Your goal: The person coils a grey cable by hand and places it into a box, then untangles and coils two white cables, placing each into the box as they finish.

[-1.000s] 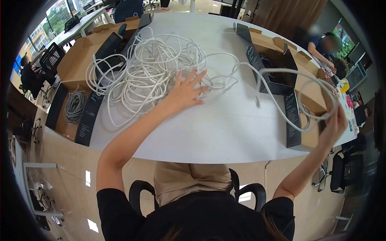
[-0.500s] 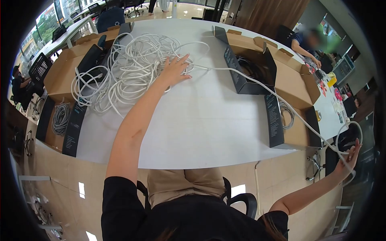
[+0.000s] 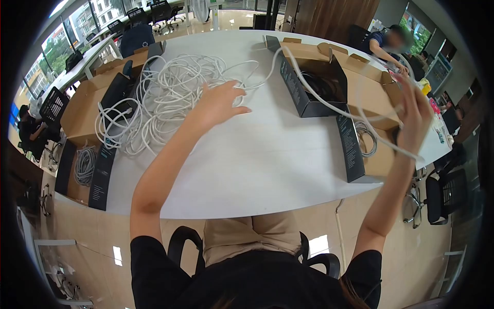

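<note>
A large tangle of white cable (image 3: 177,98) lies on the left half of the table. My left hand (image 3: 218,105) is at the tangle's right edge, fingers and thumb apart, with nothing gripped that I can see. One strand (image 3: 321,100) leads from the pile across the boxes to the right. My right hand (image 3: 414,116) is raised over the right-hand boxes and holds looped white cable; hand and loops are partly smeared by motion.
Open black cardboard boxes stand at both sides. One left box (image 3: 74,177) and one right box (image 3: 370,165) hold grey cable coils; another right box (image 3: 321,105) holds dark cable. A person (image 3: 383,49) sits at the far right. White table (image 3: 247,165) lies before me.
My right hand has swung from the far right inward and up, bringing the cable loops with it. The strand, straight before, now arches loosely. My left hand has stayed near the pile.
</note>
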Motion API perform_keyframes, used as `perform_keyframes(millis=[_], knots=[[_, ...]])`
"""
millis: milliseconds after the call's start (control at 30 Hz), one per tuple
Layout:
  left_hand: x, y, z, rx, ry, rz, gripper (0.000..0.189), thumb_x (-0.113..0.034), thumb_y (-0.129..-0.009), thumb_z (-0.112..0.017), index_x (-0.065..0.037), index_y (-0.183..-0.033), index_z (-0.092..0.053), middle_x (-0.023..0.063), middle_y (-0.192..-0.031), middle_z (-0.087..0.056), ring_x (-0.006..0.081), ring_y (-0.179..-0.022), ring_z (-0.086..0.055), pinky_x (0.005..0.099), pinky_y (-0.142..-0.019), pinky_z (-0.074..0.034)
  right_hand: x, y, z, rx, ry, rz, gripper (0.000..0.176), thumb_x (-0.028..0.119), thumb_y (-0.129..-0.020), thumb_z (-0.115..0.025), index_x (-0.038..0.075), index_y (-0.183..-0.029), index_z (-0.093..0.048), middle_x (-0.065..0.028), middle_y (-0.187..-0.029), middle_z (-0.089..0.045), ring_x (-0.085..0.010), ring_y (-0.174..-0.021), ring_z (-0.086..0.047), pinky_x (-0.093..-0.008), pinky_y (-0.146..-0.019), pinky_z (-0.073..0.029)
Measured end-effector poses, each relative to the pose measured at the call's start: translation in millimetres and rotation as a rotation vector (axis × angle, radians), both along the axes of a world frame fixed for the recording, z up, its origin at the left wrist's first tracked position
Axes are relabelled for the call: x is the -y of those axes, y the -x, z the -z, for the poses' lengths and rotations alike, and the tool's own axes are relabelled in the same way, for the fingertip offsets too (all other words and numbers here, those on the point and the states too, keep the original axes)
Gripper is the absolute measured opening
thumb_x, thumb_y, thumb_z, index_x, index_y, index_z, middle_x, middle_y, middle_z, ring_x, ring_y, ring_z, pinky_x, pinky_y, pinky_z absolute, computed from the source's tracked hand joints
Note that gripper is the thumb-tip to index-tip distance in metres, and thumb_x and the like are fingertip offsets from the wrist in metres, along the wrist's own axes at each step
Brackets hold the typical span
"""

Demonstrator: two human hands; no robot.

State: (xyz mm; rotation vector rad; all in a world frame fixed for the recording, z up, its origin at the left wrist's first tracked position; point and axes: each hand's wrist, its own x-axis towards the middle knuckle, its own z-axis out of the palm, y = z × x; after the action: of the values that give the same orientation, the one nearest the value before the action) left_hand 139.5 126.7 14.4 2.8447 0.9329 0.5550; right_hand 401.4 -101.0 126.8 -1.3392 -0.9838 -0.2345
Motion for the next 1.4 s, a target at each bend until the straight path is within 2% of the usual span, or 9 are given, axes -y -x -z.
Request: perform_keyframes(millis=[100, 200, 433, 533, 633, 767, 967, 1233, 1400], knots=[[48, 5, -45, 0.416, 0.159, 0.184, 0.04, -0.04, -0.074, -0.067, -0.009, -0.098, -0.06, 0.007, -0.11, -0.056, 0.0249, -0.095, -0.058, 0.0438, -0.091, -0.038, -59, 19, -5, 0.259, -0.018, -0.059, 0.023, 0.023, -0.085, -0.061, 0.006, -0.098, -0.069, 0.0078, -0.059, -0.047, 0.0001, -0.051, -0.033, -0.0185, -0.044, -0.019], [81, 11, -71, 0.597, -0.098, 0.316, 0.04, -0.036, -0.07, -0.071, -0.008, -0.095, -0.059, 0.0068, -0.098, -0.057, 0.0239, -0.087, -0.057, 0.0357, -0.081, -0.043, -106, 57, 1, 0.207, -0.017, -0.201, 0.023, 0.025, -0.083, -0.063, 0.003, -0.083, -0.069, 0.0048, -0.052, -0.043, -0.0039, -0.05, -0.033, -0.0228, -0.044, -0.023], [65, 16, -62, 0.491, -0.356, 0.427, 0.024, -0.022, -0.073, -0.069, -0.004, -0.086, -0.058, 0.0041, -0.072, -0.052, 0.019, -0.07, -0.054, 0.0292, -0.064, -0.044, -151, 131, 8, 0.277, 0.077, -0.473, 0.025, 0.023, -0.08, -0.065, -0.002, -0.08, -0.066, -0.0042, -0.049, -0.047, -0.0084, -0.046, -0.036, -0.0276, -0.043, -0.029], [47, 26, -61, 0.763, 0.47, 0.541, 0.022, -0.023, -0.088, -0.056, 0.0, -0.087, -0.057, 0.0053, -0.074, -0.059, 0.0137, -0.062, -0.053, 0.0247, -0.06, -0.042, -162, 133, 18, 0.063, 0.181, -0.718, 0.025, 0.021, -0.082, -0.064, -0.001, -0.094, -0.066, -0.0026, -0.05, -0.048, -0.0058, -0.045, -0.039, -0.0236, -0.042, -0.029], [8, 37, -60, 1.052, 0.602, 0.481, 0.033, -0.026, -0.097, -0.038, -0.001, -0.086, -0.057, 0.0005, -0.064, -0.05, 0.0083, -0.054, -0.045, 0.0206, -0.054, -0.035, -178, 108, 33, -0.215, 0.2, -0.698, 0.024, 0.021, -0.083, -0.063, 0.0, -0.095, -0.065, -0.0013, -0.052, -0.051, -0.0053, -0.044, -0.039, -0.0214, -0.042, -0.029], [0, 33, -62, 1.248, 0.71, 0.291, 0.031, -0.027, -0.098, -0.036, -0.003, -0.089, -0.054, -0.0028, -0.062, -0.04, 0.0071, -0.055, -0.041, 0.0199, -0.052, -0.032, -190, 85, 34, -0.084, 0.622, -0.62, 0.043, 0.024, -0.081, -0.066, 0.002, -0.116, -0.056, -0.007, -0.076, -0.062, -0.0063, -0.056, -0.047, -0.021, -0.051, -0.038], [-11, 26, -46, 1.303, 1.102, 0.384, 0.024, -0.026, -0.098, -0.035, -0.006, -0.102, -0.047, -0.0033, -0.064, -0.032, 0.0074, -0.056, -0.036, 0.0205, -0.052, -0.03, -187, 90, 54, 0.434, 0.533, -0.742, 0.08, 0.031, -0.071, -0.075, 0.006, -0.136, -0.035, -0.0151, -0.119, -0.052, -0.0213, -0.082, -0.06, -0.0326, -0.074, -0.048], [-14, 39, -53, 1.452, 1.07, 0.53, 0.021, -0.024, -0.098, -0.034, -0.006, -0.102, -0.044, -0.0027, -0.07, -0.032, 0.0082, -0.061, -0.033, 0.0226, -0.057, -0.032, -201, 82, 65, 0.382, 0.449, -0.552, 0.046, 0.004, -0.074, -0.059, -0.005, -0.119, -0.05, -0.0181, -0.089, -0.063, -0.0262, -0.077, -0.064, -0.0326, -0.071, -0.049], [-22, 59, -64, 1.57, 1.116, 0.716, 0.024, -0.028, -0.097, -0.037, -0.006, -0.093, -0.043, -0.0033, -0.065, -0.034, 0.0086, -0.06, -0.035, 0.0241, -0.062, -0.034, -190, 71, 48, 0.099, 0.385, -0.615, 0.026, 0.009, -0.087, -0.048, -0.002, -0.107, -0.061, -0.0026, -0.067, -0.064, -0.0058, -0.05, -0.046, -0.0219, -0.048, -0.038]])
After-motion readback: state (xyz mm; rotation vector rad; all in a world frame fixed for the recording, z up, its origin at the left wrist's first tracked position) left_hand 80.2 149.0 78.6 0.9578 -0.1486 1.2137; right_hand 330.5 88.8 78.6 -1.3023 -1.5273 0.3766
